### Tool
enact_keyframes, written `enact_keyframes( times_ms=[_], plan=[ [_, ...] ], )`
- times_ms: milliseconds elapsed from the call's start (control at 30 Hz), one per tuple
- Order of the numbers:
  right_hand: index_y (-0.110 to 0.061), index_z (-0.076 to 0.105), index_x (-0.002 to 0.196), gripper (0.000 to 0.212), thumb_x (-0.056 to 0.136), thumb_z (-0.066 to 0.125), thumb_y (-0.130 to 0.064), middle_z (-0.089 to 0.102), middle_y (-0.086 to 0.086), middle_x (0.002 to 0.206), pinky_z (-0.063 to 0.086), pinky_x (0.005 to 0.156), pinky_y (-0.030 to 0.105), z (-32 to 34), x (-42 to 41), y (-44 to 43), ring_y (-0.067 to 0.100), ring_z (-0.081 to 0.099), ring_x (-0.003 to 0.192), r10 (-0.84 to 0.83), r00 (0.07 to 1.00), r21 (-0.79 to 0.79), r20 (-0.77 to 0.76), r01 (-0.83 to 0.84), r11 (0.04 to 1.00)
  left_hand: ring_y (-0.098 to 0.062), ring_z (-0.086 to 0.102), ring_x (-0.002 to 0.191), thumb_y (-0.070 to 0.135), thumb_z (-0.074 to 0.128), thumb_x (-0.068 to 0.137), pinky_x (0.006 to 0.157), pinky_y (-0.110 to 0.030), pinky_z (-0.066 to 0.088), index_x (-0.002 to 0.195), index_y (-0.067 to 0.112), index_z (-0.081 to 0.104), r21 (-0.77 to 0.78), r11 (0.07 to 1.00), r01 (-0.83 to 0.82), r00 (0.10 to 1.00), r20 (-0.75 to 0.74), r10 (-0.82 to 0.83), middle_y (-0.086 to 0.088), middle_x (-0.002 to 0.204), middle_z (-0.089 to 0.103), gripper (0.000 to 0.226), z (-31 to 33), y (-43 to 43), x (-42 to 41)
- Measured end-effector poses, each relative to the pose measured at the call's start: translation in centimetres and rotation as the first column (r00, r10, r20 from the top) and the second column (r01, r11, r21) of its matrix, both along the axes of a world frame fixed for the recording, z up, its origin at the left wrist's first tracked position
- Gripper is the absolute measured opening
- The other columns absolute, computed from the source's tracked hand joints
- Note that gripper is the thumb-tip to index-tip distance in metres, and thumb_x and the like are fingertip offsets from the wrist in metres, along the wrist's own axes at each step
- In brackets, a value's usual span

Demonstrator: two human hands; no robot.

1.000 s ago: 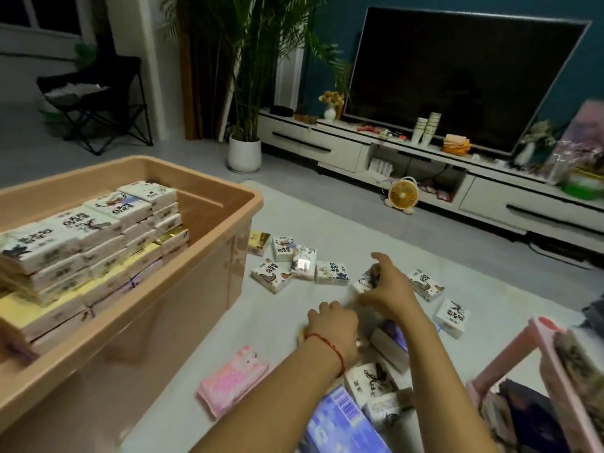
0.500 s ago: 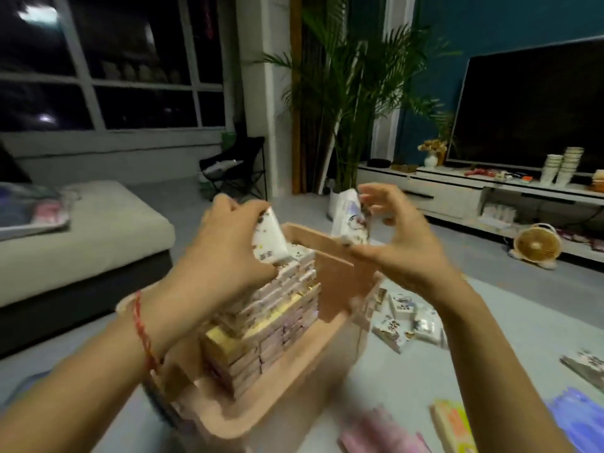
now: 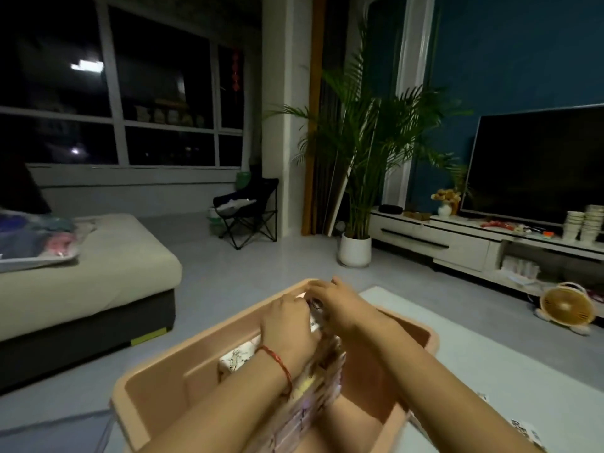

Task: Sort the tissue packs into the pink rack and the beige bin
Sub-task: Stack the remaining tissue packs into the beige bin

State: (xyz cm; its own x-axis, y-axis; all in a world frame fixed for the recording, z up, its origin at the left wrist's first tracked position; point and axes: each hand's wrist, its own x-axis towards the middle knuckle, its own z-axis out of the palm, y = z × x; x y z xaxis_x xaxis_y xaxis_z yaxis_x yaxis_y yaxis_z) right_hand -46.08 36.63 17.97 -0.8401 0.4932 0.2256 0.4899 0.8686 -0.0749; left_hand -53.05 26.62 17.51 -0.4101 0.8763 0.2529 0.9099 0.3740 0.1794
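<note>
Bin: beige plastic bin (image 3: 157,393) — white tissue packs (image 3: 235,358) stacked inside.
Hands: left hand (image 3: 287,325), right hand (image 3: 343,305) together atop the stack — grip unclear.

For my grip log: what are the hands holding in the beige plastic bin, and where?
Cannot tell: left hand and right hand cover a small white tissue pack in the bin; fingers hide any grip.

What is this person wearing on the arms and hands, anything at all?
Both forearms are bare, no sleeves showing, and neither the left hand nor the right hand has a glove. A thin red string bracelet circles the left wrist.
</note>
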Motion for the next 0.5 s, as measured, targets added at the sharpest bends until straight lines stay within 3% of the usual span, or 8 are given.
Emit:
enact_keyframes(
  times_ms=[100,200,267,367,500],
  plan=[
    [-0.013,0.062,0.111,0.030,0.082,0.064,-0.021,0.048,0.009,0.121,0.034,0.091,0.029,0.8,0.5,0.7,0.028,0.043,0.115,-0.023,0.988,-0.046,-0.150,0.017,0.999,-0.024,0.040,0.122,0.050,0.053,0.085,0.094,-0.032,0.038,0.127,0.017,0.045,0.036,0.999,-0.023,0.997,-0.078,0.026,-0.006,0.129,0.043,0.054,0.7,-0.1,0.0],
    [-0.010,0.065,0.106,0.027,0.079,0.068,-0.014,0.040,-0.006,0.084,0.031,0.072,0.019,0.5,0.9,0.8,0.019,0.043,0.089,-0.076,0.975,-0.141,-0.211,0.046,0.989,-0.025,0.043,0.121,0.051,0.059,0.082,0.091,-0.034,0.041,0.129,0.016,0.042,0.029,0.998,-0.050,0.998,-0.031,0.051,-0.007,0.127,0.043,0.061,0.4,-0.4,-0.5],
    [-0.010,0.066,0.106,0.024,0.082,0.063,-0.013,0.037,-0.009,0.077,0.027,0.067,0.016,0.3,1.2,0.4,0.017,0.043,0.084,-0.092,0.970,-0.161,-0.225,0.056,0.985,-0.026,0.049,0.116,0.051,0.061,0.082,0.086,-0.035,0.044,0.128,0.016,0.041,0.019,0.998,-0.058,0.998,0.033,0.058,-0.007,0.125,0.043,0.061,-0.1,-0.5,-0.6],
    [-0.016,0.064,0.115,0.035,0.082,0.057,-0.007,0.054,0.007,0.100,0.027,0.071,0.018,0.1,1.2,0.2,0.024,0.050,0.099,-0.073,0.986,-0.134,-0.151,0.053,0.990,-0.027,0.052,0.112,0.048,0.060,0.083,0.083,-0.036,0.045,0.124,0.016,0.044,0.055,0.996,-0.069,0.994,0.088,0.064,-0.009,0.121,0.045,0.056,-0.5,-0.5,-0.8],
    [-0.021,0.056,0.123,0.041,0.083,0.058,-0.010,0.052,0.011,0.120,0.034,0.089,0.028,-0.2,1.1,0.0,0.028,0.042,0.114,-0.107,0.992,-0.115,-0.068,0.099,0.988,-0.028,0.052,0.110,0.046,0.058,0.085,0.083,-0.036,0.044,0.121,0.016,0.046,0.064,0.994,-0.086,0.995,0.058,0.082,-0.009,0.120,0.045,0.049,-0.7,-0.5,-0.9]
  ],
)
